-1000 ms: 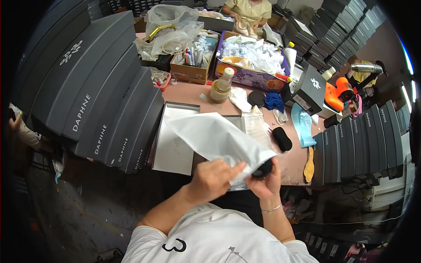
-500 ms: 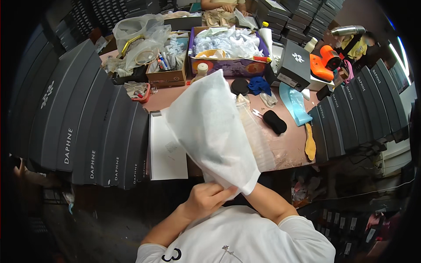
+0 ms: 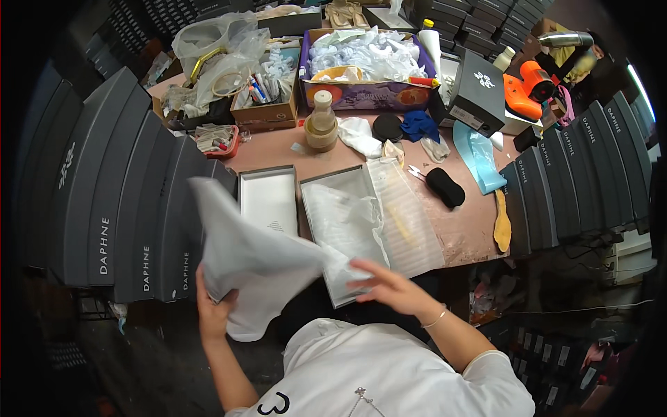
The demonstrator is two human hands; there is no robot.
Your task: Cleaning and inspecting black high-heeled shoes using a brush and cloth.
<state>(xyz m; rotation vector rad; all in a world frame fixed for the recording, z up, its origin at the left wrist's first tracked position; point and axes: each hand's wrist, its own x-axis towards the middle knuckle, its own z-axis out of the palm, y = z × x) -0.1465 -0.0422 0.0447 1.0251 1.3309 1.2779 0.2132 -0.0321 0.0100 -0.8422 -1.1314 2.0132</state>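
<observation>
A white cloth bag (image 3: 253, 260), soft and partly smeared by motion, hangs from my left hand (image 3: 214, 306) in front of the left stack of boxes. My left fingers are closed round its lower left part; what is inside cannot be made out. My right hand (image 3: 392, 288) is empty, fingers spread, over the near edge of an open shoebox (image 3: 337, 290) lined with thin white tissue (image 3: 344, 208). To its left lies a shallow box lid (image 3: 267, 194), white inside with a dark rim. A translucent sheet (image 3: 410, 215) hangs over the box's right side.
Dark shoeboxes stand in stacks at left (image 3: 118, 201) and right (image 3: 563, 181). On the pink table (image 3: 465, 229) are a black oval pad (image 3: 445, 187), a yellow strip (image 3: 501, 222), a bottle (image 3: 322, 121) and a purple carton (image 3: 361, 99) of crumpled tissue. An orange heat tool (image 3: 524, 94) sits back right.
The white bag has swung down and left in my left hand. My right hand has come out from it and opened at the right. The tissue-lined box is now uncovered.
</observation>
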